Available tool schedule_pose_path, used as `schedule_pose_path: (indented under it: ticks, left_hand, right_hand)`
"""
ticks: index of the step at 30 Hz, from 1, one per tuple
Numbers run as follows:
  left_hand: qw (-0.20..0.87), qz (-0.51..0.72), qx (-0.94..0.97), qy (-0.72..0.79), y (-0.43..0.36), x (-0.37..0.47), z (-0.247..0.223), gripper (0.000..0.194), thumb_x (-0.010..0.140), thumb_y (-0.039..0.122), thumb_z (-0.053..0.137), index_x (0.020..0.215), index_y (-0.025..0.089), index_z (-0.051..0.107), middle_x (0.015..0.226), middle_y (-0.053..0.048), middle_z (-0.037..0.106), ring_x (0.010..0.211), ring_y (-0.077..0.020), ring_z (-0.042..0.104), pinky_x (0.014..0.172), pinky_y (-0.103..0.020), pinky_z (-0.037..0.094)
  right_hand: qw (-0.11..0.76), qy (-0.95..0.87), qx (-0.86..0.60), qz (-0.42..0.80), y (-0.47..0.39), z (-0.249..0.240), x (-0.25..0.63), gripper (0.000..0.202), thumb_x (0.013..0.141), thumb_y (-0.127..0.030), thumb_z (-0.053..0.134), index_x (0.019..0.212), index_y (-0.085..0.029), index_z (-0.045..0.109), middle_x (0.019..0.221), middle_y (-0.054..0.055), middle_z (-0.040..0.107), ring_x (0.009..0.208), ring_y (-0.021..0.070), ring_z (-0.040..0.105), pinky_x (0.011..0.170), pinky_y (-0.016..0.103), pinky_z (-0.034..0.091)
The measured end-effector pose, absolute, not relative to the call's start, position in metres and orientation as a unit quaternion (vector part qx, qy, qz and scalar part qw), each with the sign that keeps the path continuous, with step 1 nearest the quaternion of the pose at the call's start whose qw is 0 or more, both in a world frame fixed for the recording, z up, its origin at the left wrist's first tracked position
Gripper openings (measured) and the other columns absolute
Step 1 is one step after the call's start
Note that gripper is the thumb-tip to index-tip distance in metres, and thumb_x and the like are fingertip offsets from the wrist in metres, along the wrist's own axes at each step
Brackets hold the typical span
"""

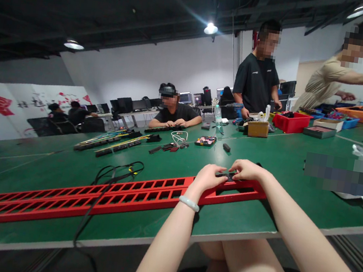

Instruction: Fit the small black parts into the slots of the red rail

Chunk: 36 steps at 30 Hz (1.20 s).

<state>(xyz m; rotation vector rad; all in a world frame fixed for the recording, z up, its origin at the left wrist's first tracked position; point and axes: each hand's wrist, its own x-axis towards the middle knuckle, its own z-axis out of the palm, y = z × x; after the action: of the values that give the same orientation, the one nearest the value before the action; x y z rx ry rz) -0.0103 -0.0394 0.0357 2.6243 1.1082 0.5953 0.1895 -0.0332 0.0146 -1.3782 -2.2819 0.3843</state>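
Bending over the right end of a long red frame (135, 208), the left hand (208, 178) and the right hand (248, 170) come together at a small dark part (229, 176), which sits between their fingertips on the far side of that end. The part lies just right of the left hand's fingers and just left of the right hand's, so neither hand is clearly nearer: both touch it. Each hand has its fingers curled and its thumb close to the part, but I cannot tell whether either is truly grasping it or only pressing on it, since the fingers hide most of it. What shows of the part seems to run left to right, much like the frame beneath, though its full shape is covered. The frame's long axis is the plain one: it stretches from the left edge of view to the hands, roughly parallel with the near edge of the green table (297, 191), its two rows of slots extending to the left of the left hand. The right forearm comes in from the near right, past the frame's end; the left one, with a pale bracelet (189, 203) at the wrist, crosses the table's near edge. Well to the left of both hands, a black cable (89, 215) crosses the frame and hangs over that edge. Beyond the hands, a small dark block (226, 147) lies apart on the table.
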Motion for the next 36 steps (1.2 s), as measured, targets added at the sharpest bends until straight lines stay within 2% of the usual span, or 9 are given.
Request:
schedule_pose_path:
  ticks: [3,7,10,14,18,22,27,31,36]
  left_hand:
    - [0.145,0.271,0.875,0.374,-0.033,-0.009,0.030,0.050,0.068,0.019,0.053,0.118,0.019,0.048,0.103,-0.006,0.058,0.090,-0.0167,0.053,0.082,-0.027,0.041]
    - [0.229,0.352,0.829,0.369,-0.022,-0.008,0.024,0.064,0.061,0.000,0.042,0.122,0.018,0.040,0.114,-0.008,0.051,0.100,-0.0153,0.048,0.087,-0.027,0.038]
    - [0.332,0.385,0.781,0.362,-0.018,-0.006,0.023,0.070,0.059,-0.003,0.039,0.126,0.017,0.032,0.115,-0.009,0.049,0.100,-0.0151,0.048,0.082,-0.026,0.041]
    - [0.470,0.392,0.712,0.344,-0.022,-0.004,0.024,0.075,0.060,-0.002,0.037,0.130,0.022,0.021,0.104,-0.007,0.053,0.080,-0.0116,0.055,0.065,-0.022,0.044]
    - [0.554,0.410,0.645,0.329,-0.027,-0.001,0.028,0.071,0.061,-0.002,0.040,0.126,0.023,0.027,0.102,-0.006,0.052,0.071,-0.0087,0.054,0.059,-0.020,0.043]
    - [0.595,0.432,0.595,0.323,-0.028,0.000,0.031,0.066,0.061,-0.002,0.043,0.122,0.023,0.032,0.106,-0.007,0.051,0.073,-0.0085,0.054,0.059,-0.019,0.044]
    - [0.609,0.436,0.588,0.305,-0.026,0.000,0.029,0.064,0.061,-0.003,0.043,0.120,0.021,0.035,0.112,-0.009,0.048,0.082,-0.0108,0.055,0.065,-0.022,0.046]
    - [0.567,0.428,0.631,0.311,-0.021,0.000,0.024,0.060,0.067,0.001,0.044,0.123,0.020,0.031,0.115,-0.011,0.047,0.089,-0.0132,0.055,0.073,-0.027,0.047]
    - [0.322,0.365,0.797,0.358,-0.022,-0.002,0.020,0.040,0.075,0.018,0.047,0.115,0.016,0.046,0.109,-0.009,0.054,0.101,-0.0169,0.051,0.090,-0.034,0.038]
  right_hand:
    - [0.288,-0.818,-0.489,0.096,-0.038,0.018,0.181,0.037,0.062,-0.027,0.061,0.098,-0.017,0.064,0.084,0.005,0.058,0.064,0.0127,0.049,0.061,0.023,0.040]
    - [0.371,-0.812,-0.443,0.078,-0.047,0.021,0.167,0.047,0.062,-0.021,0.061,0.109,-0.020,0.057,0.090,0.004,0.053,0.069,0.0118,0.049,0.067,0.025,0.041]
    - [0.381,-0.825,-0.407,0.094,-0.053,0.023,0.158,0.058,0.061,-0.017,0.063,0.117,-0.024,0.049,0.097,0.004,0.050,0.072,0.0117,0.049,0.070,0.027,0.043]
    - [0.388,-0.835,-0.380,0.095,-0.059,0.026,0.150,0.062,0.060,-0.013,0.064,0.119,-0.025,0.047,0.102,0.005,0.049,0.080,0.0140,0.050,0.075,0.029,0.043]
    - [0.411,-0.829,-0.369,0.080,-0.062,0.028,0.146,0.052,0.061,-0.013,0.063,0.111,-0.022,0.051,0.098,0.005,0.052,0.082,0.0148,0.051,0.076,0.030,0.042]
    - [0.436,-0.807,-0.387,0.098,-0.059,0.026,0.146,0.046,0.062,-0.022,0.065,0.106,-0.019,0.051,0.096,0.005,0.054,0.076,0.0139,0.053,0.072,0.030,0.045]
    - [0.463,-0.775,-0.402,0.149,-0.051,0.020,0.145,0.046,0.061,-0.027,0.066,0.103,-0.016,0.051,0.095,0.006,0.056,0.074,0.0132,0.055,0.070,0.028,0.046]
    - [0.463,-0.754,-0.427,0.189,-0.045,0.018,0.149,0.044,0.060,-0.028,0.066,0.100,-0.015,0.055,0.088,0.004,0.059,0.073,0.0133,0.056,0.069,0.027,0.046]
    - [0.436,-0.743,-0.480,0.167,-0.040,0.025,0.174,0.045,0.058,-0.033,0.067,0.099,-0.015,0.059,0.091,0.006,0.060,0.075,0.0147,0.056,0.069,0.025,0.045]
